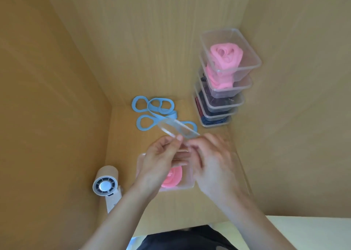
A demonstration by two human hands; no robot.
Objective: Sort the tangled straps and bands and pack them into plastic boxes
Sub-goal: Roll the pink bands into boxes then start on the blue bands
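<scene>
My left hand [161, 158] and my right hand [212, 160] both hold a clear plastic lid [176, 129] tilted above an open clear box [187, 181]. A rolled pink band [172, 177] lies inside that box, partly hidden by my left hand. Several light blue bands [152, 109] lie tangled on the wooden surface behind the lid. At the back right rises a stack of clear boxes [224, 82]; the top ones hold pink bands [226, 56], the lower ones dark straps.
A small white handheld fan [105, 183] stands at the left of the box. Wooden walls [57, 97] close the space at the left, back and right. The near edge of the surface runs just in front of my forearms.
</scene>
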